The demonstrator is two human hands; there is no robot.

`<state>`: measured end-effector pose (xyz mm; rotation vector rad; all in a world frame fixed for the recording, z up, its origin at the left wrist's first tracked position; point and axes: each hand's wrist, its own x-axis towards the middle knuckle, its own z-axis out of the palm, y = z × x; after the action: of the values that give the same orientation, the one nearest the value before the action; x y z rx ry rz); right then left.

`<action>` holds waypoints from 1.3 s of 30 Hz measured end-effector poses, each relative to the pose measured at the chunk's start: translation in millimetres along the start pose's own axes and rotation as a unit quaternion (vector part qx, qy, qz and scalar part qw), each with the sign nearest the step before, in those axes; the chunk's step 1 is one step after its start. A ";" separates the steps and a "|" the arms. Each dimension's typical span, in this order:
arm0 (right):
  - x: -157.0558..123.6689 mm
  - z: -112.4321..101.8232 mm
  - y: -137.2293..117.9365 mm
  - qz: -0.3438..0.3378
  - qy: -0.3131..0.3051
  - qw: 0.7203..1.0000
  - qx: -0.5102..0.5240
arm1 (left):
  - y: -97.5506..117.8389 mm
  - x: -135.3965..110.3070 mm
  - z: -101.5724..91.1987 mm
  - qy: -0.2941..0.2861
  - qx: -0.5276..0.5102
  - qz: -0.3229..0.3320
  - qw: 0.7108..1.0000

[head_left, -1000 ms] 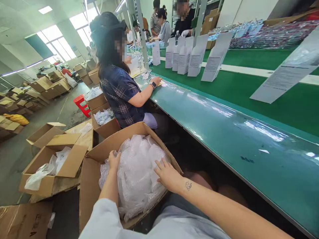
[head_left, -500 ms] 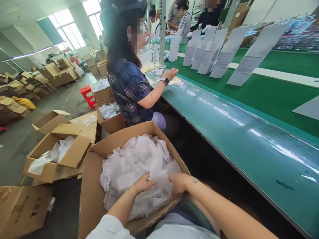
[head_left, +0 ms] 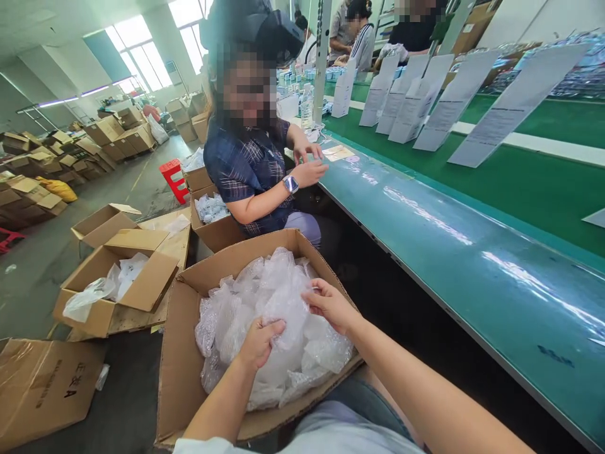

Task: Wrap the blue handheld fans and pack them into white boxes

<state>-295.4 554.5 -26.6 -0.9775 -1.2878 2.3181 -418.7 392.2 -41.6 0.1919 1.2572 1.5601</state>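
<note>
A large open cardboard box (head_left: 177, 359) sits in front of me, heaped with clear bubble wrap bags (head_left: 227, 321). Over the heap, my left hand (head_left: 259, 342) is closed on a bubble wrap bag (head_left: 288, 309), its thumb lying across the plastic. My right hand (head_left: 329, 304) pinches the upper right part of what looks like the same bag between thumb and fingers. The fingers of my left hand are partly hidden beneath the plastic.
A co-worker (head_left: 255, 151) sits just beyond the box, hands at the edge of the green workbench (head_left: 425, 246). Folded white cards (head_left: 435, 101) stand along the green conveyor (head_left: 515, 189). Open cartons (head_left: 118, 271) and a red stool (head_left: 173, 180) are on the left.
My right hand has risen from low in the heap and now pinches a bag; my left hand has closed on it. The co-worker has turned towards me and brought both hands together.
</note>
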 end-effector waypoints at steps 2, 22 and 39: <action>-1.8 -7.8 -1.8 -0.018 0.039 0.999 0.019 | -0.9 1.4 -4.7 0.054 -0.034 0.006 0.998; -75.2 -18.8 -27.1 -0.359 0.176 0.822 -0.405 | 19.7 -1.0 18.2 0.213 0.068 0.257 0.940; -78.3 16.7 -16.2 -0.192 0.001 0.947 -0.256 | 29.3 -21.1 40.4 0.109 -0.039 0.176 0.978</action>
<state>-251.7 509.0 25.2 -0.7701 -1.9377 1.7223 -400.9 403.8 8.2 0.2047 1.3815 1.9749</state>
